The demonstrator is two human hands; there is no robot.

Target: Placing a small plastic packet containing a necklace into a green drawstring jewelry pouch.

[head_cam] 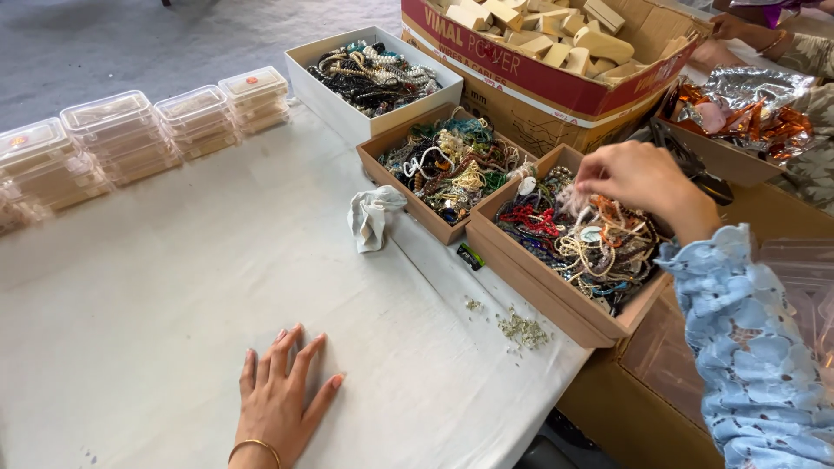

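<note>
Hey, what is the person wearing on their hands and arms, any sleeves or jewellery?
The left hand is bare, with a thin gold bangle round the wrist and no sleeve in view. The right hand is bare too, with no ring or bracelet visible; its forearm is covered by a pale blue lace sleeve with an openwork flower pattern and a scalloped cuff at the wrist.

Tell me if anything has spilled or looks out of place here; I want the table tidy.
A small scatter of pale beads lies loose on the white cloth beside the nearest brown box. A crumpled white rag and a small green-and-black item also sit outside the boxes.
</note>
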